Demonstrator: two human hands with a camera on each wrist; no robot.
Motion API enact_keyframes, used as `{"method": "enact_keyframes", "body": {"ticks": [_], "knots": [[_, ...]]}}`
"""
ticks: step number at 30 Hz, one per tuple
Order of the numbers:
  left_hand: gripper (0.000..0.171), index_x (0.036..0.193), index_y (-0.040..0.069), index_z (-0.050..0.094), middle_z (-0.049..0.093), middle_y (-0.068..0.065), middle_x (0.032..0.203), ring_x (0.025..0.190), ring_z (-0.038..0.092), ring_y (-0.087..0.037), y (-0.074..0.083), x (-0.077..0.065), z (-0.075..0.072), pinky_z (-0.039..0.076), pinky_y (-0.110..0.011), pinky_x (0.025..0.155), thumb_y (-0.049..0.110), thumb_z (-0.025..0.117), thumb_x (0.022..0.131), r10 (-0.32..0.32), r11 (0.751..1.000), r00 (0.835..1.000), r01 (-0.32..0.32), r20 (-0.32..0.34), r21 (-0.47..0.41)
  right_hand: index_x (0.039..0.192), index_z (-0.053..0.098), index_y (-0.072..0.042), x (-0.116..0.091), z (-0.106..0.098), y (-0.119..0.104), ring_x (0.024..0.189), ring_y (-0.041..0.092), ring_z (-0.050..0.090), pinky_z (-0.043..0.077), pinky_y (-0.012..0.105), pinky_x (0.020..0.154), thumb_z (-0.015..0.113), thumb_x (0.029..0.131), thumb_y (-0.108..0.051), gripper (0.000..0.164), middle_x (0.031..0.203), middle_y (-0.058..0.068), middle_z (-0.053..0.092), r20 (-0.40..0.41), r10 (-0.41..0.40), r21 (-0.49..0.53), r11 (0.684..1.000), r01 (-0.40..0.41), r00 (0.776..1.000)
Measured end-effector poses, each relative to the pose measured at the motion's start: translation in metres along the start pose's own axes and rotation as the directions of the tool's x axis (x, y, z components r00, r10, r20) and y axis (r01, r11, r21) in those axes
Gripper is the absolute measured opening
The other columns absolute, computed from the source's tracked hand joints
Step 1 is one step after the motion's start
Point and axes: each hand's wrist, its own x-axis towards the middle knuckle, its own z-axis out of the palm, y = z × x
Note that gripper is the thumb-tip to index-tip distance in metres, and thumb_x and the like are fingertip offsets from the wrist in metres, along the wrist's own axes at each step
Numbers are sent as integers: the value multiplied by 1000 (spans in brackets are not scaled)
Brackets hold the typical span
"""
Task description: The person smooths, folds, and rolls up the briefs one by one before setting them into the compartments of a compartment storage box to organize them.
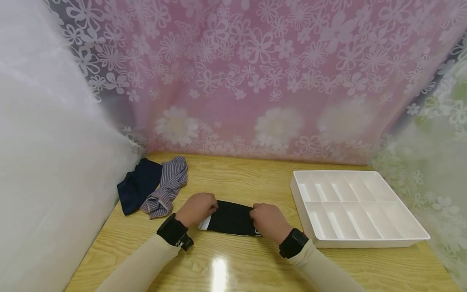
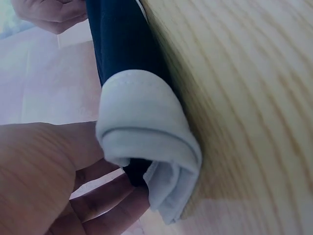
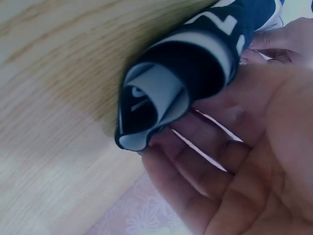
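Observation:
A black folded garment [image 1: 233,218] lies lengthwise on the wooden table between both hands. Its left end has a white band [image 2: 142,107], and white lettering [image 3: 215,24] marks the right end. My left hand [image 1: 198,209] grips the garment at the white-banded end, fingers reaching behind the folded layers in the left wrist view. At the other end my right hand [image 1: 270,221] holds the garment, its fingers along the folds. The right wrist view looks into that end, where the layers stand apart like a loose roll.
At the back left lie a dark navy cloth [image 1: 140,184] and a striped cloth [image 1: 171,178], side by side. On the right stands a white tray [image 1: 368,243] divided into several compartments. A pink floral curtain [image 1: 233,89] hangs behind the table [image 1: 240,263].

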Motion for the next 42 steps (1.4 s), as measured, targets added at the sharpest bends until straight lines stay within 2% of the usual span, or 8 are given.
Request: {"method": "enact_keyframes", "body": {"ticks": [7, 10, 14, 19, 25, 31, 36, 42], "knots": [[6, 98, 10, 80, 71, -2, 92, 84, 69, -19, -1, 0, -1, 57, -33, 77, 9, 77, 93, 0, 1000, 1000, 0, 5, -29, 83, 70, -11, -7, -14, -9, 60, 14, 53, 47, 32, 56, 80, 89, -27, 20, 71, 1, 58, 126, 76, 41, 996, -82, 989], [15, 109, 9, 78, 73, -4, 101, 91, 70, -20, -2, 0, 1, 57, -35, 81, 9, 76, 94, -16, 998, 1000, 17, 4, -55, 91, 70, -11, -10, -16, -12, 64, 16, 60, 51, 33, 58, 84, 87, -29, 24, 74, 2, 62, 139, 65, 28, 997, -70, 988], [20, 114, 8, 77, 73, -5, 106, 96, 70, -22, -3, -3, 3, 57, -37, 85, 9, 76, 94, -26, 997, 1000, 25, -4, -68, 92, 72, -10, -13, -16, -15, 69, 18, 64, 54, 34, 61, 85, 86, -27, 22, 77, 3, 62, 128, 36, 10, 999, -38, 991], [13, 106, 10, 80, 72, -4, 100, 91, 69, -21, -4, -6, 3, 58, -35, 81, 9, 76, 94, -13, 999, 1000, 12, -17, -51, 96, 73, -9, -13, -13, -16, 76, 21, 66, 56, 36, 64, 86, 85, -22, 21, 84, 4, 63, 123, 41, 8, 999, -42, 992], [10, 102, 13, 82, 75, 0, 97, 86, 70, -17, 0, -10, 4, 56, -32, 74, 16, 77, 94, -85, 991, 996, 83, -19, -108, 102, 72, -7, -5, -1, 1, 89, 26, 67, 59, 40, 67, 82, 89, -12, 17, 99, 8, 65, 100, 71, -38, 997, -67, 992], [10, 99, 14, 84, 78, 1, 96, 87, 73, -19, 13, -16, 2, 57, -34, 72, 18, 78, 93, -111, 989, 994, 109, -20, -96, 108, 72, -4, 16, 4, 24, 100, 30, 70, 57, 47, 88, 81, 87, -4, 23, 106, 12, 71, 89, 34, -119, 993, -23, 995], [8, 97, 12, 83, 78, -2, 93, 83, 72, -18, 31, -23, 1, 57, -31, 69, 14, 76, 93, -68, 997, 997, 67, -35, -29, 110, 73, -3, 37, 1, 34, 113, 33, 66, 47, 56, 105, 76, 91, -5, 19, 109, 15, 73, 98, 20, -103, 995, -10, 995], [26, 64, 17, 67, 58, 4, 61, 63, 51, -15, 49, -34, 0, 46, -28, 63, 8, 75, 88, 44, 994, 995, -34, -94, 106, 133, 66, -3, 63, 3, 35, 133, 34, 56, 35, 57, 116, 63, 102, -11, 33, 126, 15, 71, 191, 42, -60, 998, -31, 981]]}}
